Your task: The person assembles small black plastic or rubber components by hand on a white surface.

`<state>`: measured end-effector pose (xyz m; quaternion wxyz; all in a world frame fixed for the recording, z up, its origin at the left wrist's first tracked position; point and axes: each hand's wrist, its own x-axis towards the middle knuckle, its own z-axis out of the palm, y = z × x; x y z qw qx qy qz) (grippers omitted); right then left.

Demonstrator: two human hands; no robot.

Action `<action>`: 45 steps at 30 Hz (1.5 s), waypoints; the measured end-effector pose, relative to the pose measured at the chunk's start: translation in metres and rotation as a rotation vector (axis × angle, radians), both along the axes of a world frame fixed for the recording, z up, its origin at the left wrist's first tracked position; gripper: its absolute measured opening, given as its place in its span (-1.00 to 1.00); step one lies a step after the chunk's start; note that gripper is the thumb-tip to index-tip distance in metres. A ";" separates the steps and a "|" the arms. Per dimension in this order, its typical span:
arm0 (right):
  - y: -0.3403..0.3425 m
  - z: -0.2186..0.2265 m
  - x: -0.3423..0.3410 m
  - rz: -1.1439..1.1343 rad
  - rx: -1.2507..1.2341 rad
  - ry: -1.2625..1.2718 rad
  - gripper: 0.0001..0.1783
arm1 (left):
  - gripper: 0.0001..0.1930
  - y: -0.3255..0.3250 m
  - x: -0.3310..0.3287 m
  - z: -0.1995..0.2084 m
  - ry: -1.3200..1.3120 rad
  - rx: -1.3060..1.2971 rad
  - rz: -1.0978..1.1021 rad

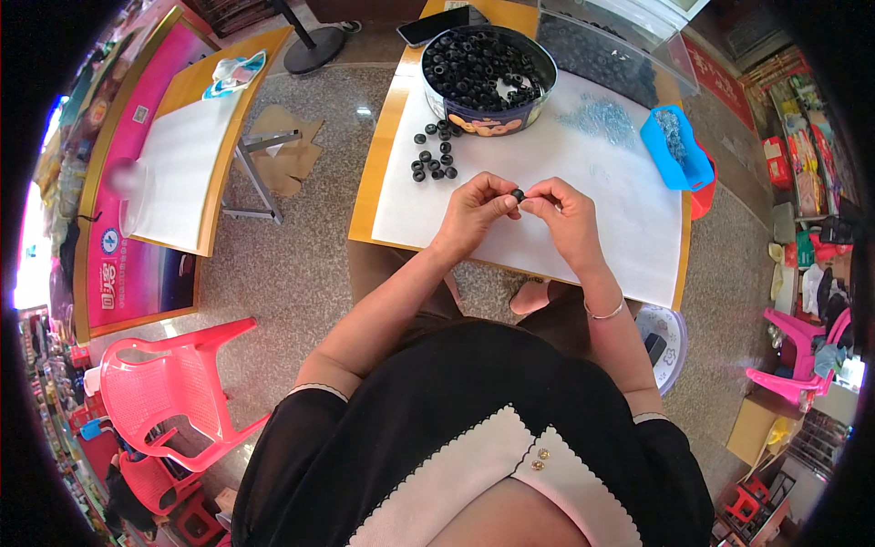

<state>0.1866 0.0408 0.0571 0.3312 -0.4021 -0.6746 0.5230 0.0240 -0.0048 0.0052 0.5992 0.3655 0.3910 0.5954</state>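
Over the near edge of the white-covered table, my left hand [477, 211] pinches a small round black piece [518, 194] between thumb and fingertips. From the other side, my right hand [563, 219] closes its thumb and fingertips on the same piece; anything tinier between them is hidden. To the left of my hands lies a loose group of similar black pieces [433, 166], several with a hole showing. Behind them stands a large round tub [492, 121] filled with more black pieces [469, 68].
A blue plastic basket [670, 173] with tiny silvery parts stands at the table's right edge, near a scattered heap of small shiny bits [603, 121]. A clear-walled bin [597, 68] and a phone [442, 25] are at the back. A pink chair [173, 392] stands left.
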 end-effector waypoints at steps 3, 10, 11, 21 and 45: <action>0.004 0.001 0.004 0.058 0.014 -0.021 -0.75 | -0.81 0.000 0.000 -0.001 -0.006 0.000 -0.016; 0.010 0.003 0.010 0.286 0.194 -0.093 -0.62 | -0.57 -0.001 -0.002 0.011 -0.051 0.012 -0.064; 0.011 0.003 0.011 0.306 0.165 -0.108 -0.64 | -0.45 -0.001 -0.002 0.013 -0.063 -0.007 -0.062; 0.003 -0.008 0.004 0.308 -0.165 0.237 -0.71 | -0.23 0.001 -0.007 0.009 -0.109 -0.017 -0.135; -0.002 -0.016 -0.026 0.158 -0.204 0.455 -0.85 | -0.37 0.005 -0.010 0.002 -0.428 -0.049 -0.153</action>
